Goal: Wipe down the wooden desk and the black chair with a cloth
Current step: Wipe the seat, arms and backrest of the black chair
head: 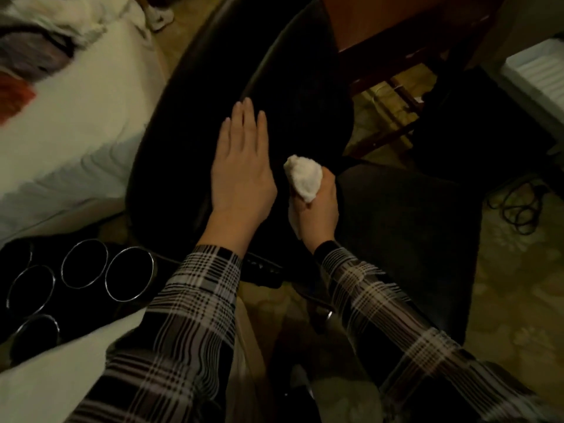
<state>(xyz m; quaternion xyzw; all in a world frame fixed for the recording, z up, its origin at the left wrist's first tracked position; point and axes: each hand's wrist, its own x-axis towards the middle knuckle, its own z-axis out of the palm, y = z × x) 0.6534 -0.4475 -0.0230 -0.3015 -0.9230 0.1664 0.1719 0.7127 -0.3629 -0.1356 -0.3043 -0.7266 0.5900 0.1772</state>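
The black chair (183, 148) fills the middle of the view, its curved back running from the top centre down to the lower left. My left hand (241, 172) lies flat on the chair's back with straight fingers pointing up. Just to its right, my right hand (317, 209) grips a bunched white cloth (305, 178) against the chair's inner surface. The wooden desk (396, 22) shows at the top right, with its leg and crossbars below it.
A bed with white sheets (76, 117) and piled clothes lies at the left. A black item with several metal rings (61, 285) sits at the lower left. A white radiator (537, 77) is at the right, and black cables (515, 206) lie on the patterned carpet.
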